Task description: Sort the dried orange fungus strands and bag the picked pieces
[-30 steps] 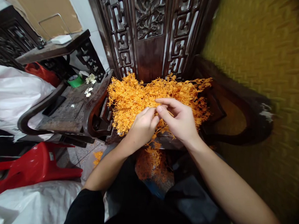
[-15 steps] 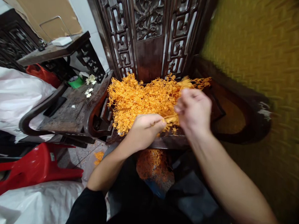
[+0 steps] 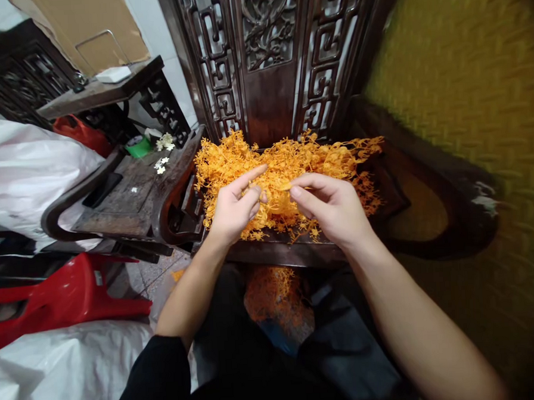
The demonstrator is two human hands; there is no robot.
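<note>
ideally, so fine an orange sprig is held lightly by its very end, so that it neither bends nor sheds its tips. the right grip seems to have it that way: thumb and forefinger pinch it, and it points across toward the left grip. that left one is spread, forefinger stretched out over the pile and thumb apart from it, with nothing clearly held; whether the curled fingers hide a strand, i cannot tell. the orange pile lies just beyond and beneath both, on a dark wooden seat whose front edge runs nearer the body. lifting the sprig clear of the pile would, i judge, keep it from snagging, and bringing the left fingertips close to the right ones would give better control than a long reach.

half a second earlier a strand seemed to run between the two, the left pinching it and the right blurred; now none visibly joins them, and the left has opened and shifted leftward.
</note>
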